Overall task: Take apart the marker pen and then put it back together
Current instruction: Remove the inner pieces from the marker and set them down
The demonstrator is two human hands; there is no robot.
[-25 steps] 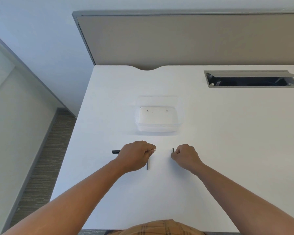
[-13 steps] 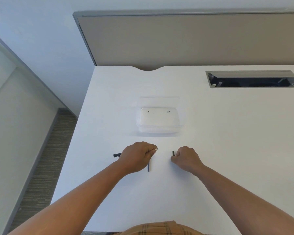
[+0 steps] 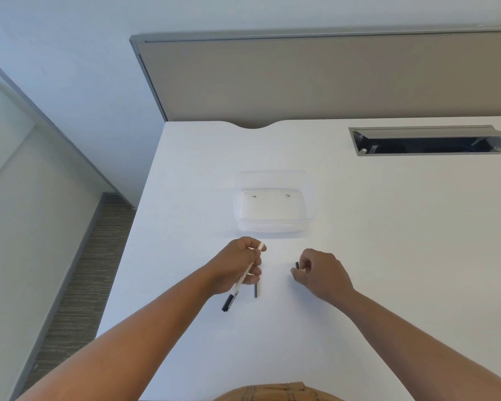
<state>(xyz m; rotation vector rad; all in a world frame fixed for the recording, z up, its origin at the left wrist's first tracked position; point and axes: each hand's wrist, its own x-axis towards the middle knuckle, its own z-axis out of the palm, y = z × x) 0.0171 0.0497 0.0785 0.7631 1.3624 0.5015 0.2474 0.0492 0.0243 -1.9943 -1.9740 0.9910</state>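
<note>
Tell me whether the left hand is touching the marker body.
Touching. The head view shows the left hand wrapped around the white marker body, its dark end sticking out below the fingers.

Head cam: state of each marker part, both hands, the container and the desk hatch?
White marker barrel with black end: held tilted in left hand.
Thin black rod: lying on white desk, by left hand.
Small black cap piece: at right hand fingertips; grip unclear.
Clear plastic container: open, looks nearly empty.
Grey desk cable hatch: lid open.
</note>
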